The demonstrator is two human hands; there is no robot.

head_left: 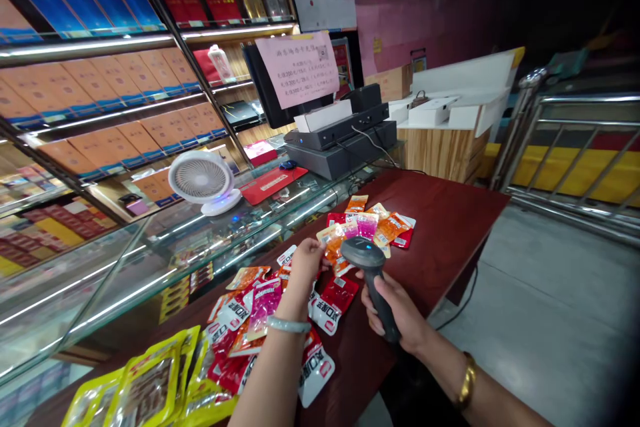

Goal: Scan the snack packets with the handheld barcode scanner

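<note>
Holding a scanner (363,255) just right of the frame's middle, with the right grip (400,313) wrapped firmly round the handle and the dark head tipped over toward the left. Pinching, by the look of it, the edge of an orange packet (334,247) with the left grip (306,260), just beside the scanner head at the middle of the frame. Best to keep this packet flat and taut, being glossy and probably quick to crease or throw glare; better to pinch only at the rim, with fingertips off the print. Cannot tell from this angle the exact spot of any printed code, so worth turning the packet a little at a time rather than swinging the scanner about. Wise also to keep the scanner head slightly back from the film, with a steady wrist and a small tilt against reflections. Note a small heap of packets (395,228) just above the scanner head in the frame, on the dark red table (440,213), and a larger loose pile (265,303) under and around the left forearm, lower and left of the middle. Keep the two groups from sliding together. Lift the left forearm a touch, with the pale bracelet (289,325) apt to drag loose packets along. Mind likewise the yellow packets (150,380) at the lower left of the frame.
</note>
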